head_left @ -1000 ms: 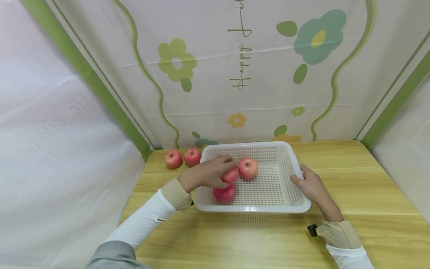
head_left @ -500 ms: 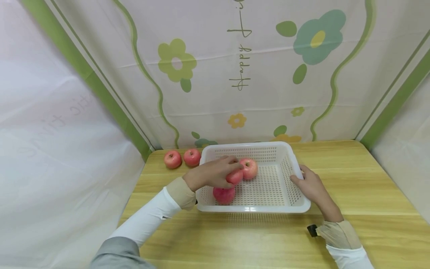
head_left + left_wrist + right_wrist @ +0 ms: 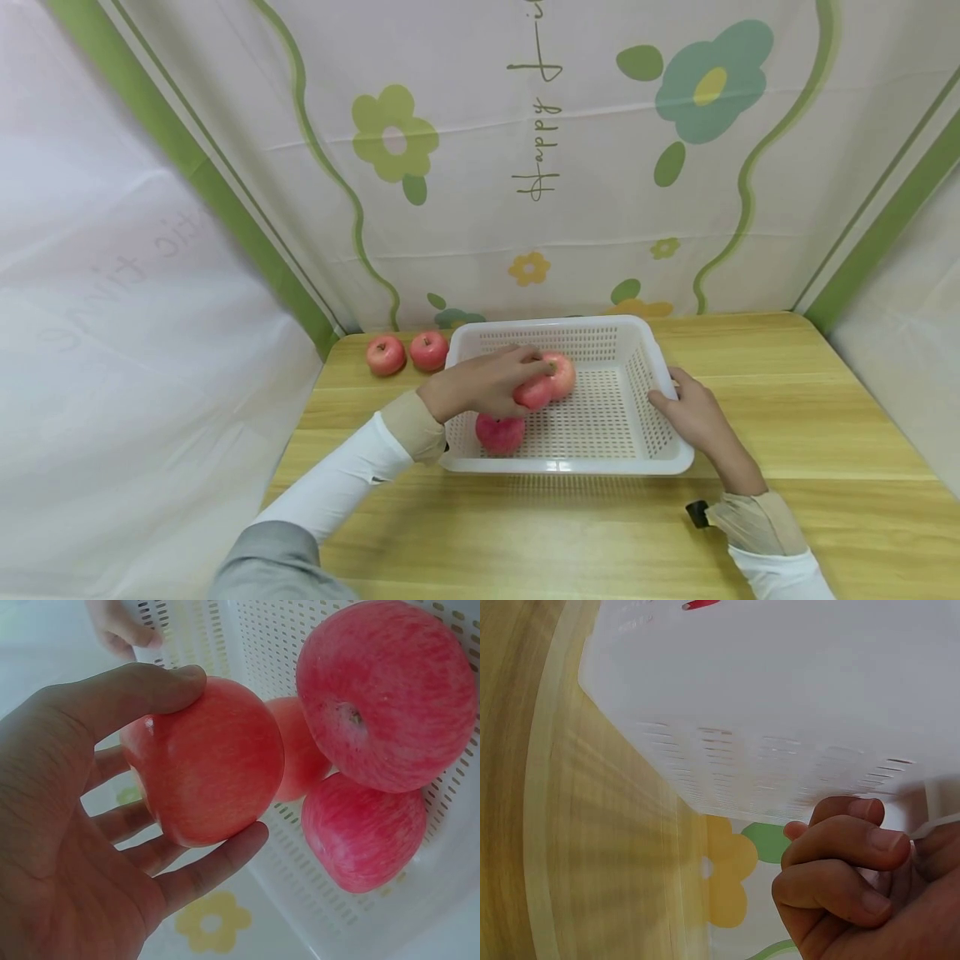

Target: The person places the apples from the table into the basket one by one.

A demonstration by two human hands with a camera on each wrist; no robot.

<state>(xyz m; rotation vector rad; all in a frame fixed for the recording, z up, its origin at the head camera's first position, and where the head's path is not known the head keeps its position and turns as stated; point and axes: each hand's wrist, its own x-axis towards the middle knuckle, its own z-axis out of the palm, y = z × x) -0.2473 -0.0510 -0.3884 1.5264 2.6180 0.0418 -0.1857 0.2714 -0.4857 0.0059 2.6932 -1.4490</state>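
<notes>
My left hand (image 3: 480, 385) is inside the white plastic basket (image 3: 558, 465), holding a red apple (image 3: 206, 765) between thumb and fingers. In the left wrist view, that apple is above the basket floor. A paler apple (image 3: 562, 377) lies just right of the held one in the head view. Nearer the basket's front left corner sits a darker red apple (image 3: 500, 435). The left wrist view shows another apple (image 3: 367, 832) below a large one (image 3: 390, 697). With the thumb over the rim and fingers curled outside, my right hand (image 3: 693, 412) grips the basket's right end.
Two apples, one at the far left (image 3: 386, 356) and one beside the basket (image 3: 429, 351), rest on the wooden table (image 3: 525, 542). A flower-printed cloth (image 3: 465, 167) hangs behind the table, with white cloth walls (image 3: 150, 375) at the sides.
My left hand has moved right inside the basket with the held apple, bringing it up against the paler apple. My right hand and the basket look unmoved.
</notes>
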